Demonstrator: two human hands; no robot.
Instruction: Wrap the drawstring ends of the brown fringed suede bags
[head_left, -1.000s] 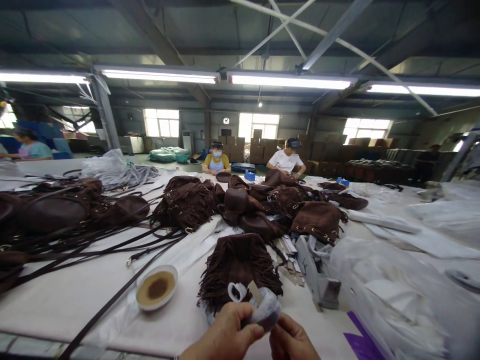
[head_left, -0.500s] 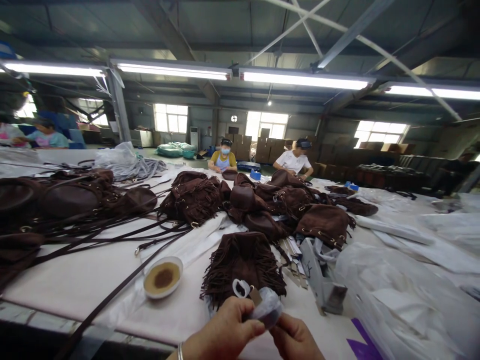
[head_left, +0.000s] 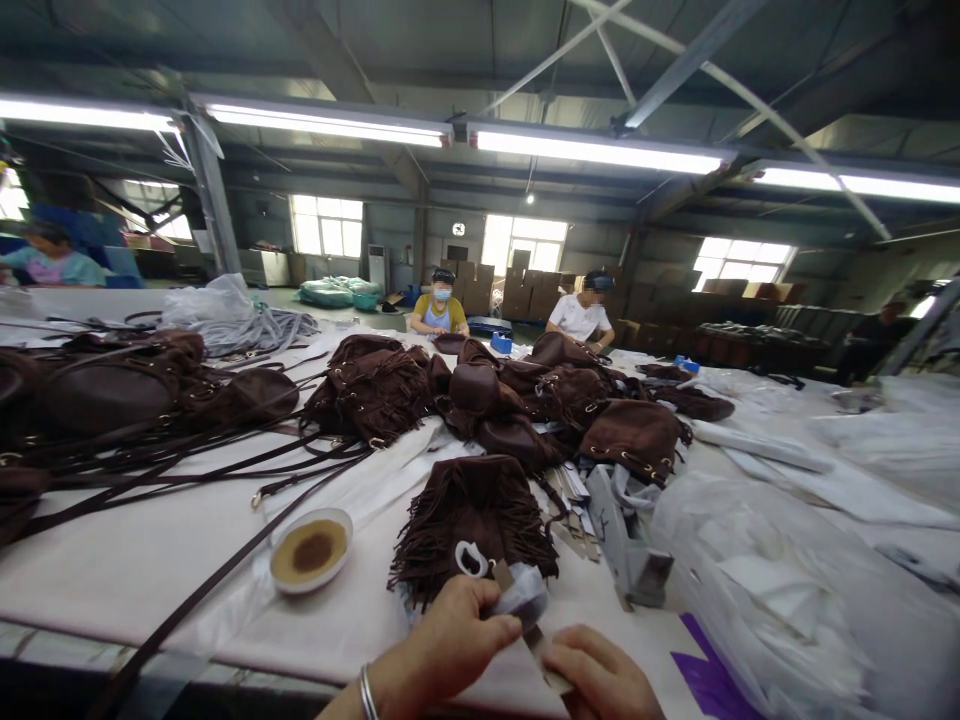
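Fringed brown bag at near side of table, both hands at its lower end

Table point(head_left: 172, 535): pale top, running well back, loaded with goods. Two co-workers at its far side, one in a mustard top point(head_left: 439, 312), one in a white shirt point(head_left: 581, 315). Heap of dark brown bags point(head_left: 480, 390) across the middle; second heap point(head_left: 112, 395) to the left. Clear plastic point(head_left: 780, 590), crumpled, along the right.

Fringed bag point(head_left: 480, 500): lying in front of the wearer, fringe down both sides, apart from the heap behind it. Grey block point(head_left: 622, 545) to its right, near a scatter of card pieces.

Left hand point(head_left: 461, 640): thumb and fingers pinched together on a pale, translucent wrap point(head_left: 525, 597) just beyond the bag's lower edge; silver bracelet at the wrist. Right hand point(head_left: 600, 675): fingers bent and clamped on a tan strip point(head_left: 551, 668) slanting down from the wrap. Hands close, not touching.

White bowl point(head_left: 307, 587), tan with a dark brown centre inside, left of the bag. Purple piece point(head_left: 712, 665) near the right hand. White ring point(head_left: 460, 556) against the bag's lower front. Smaller tan bit above the left thumb; whether it joins the strip, cannot tell.
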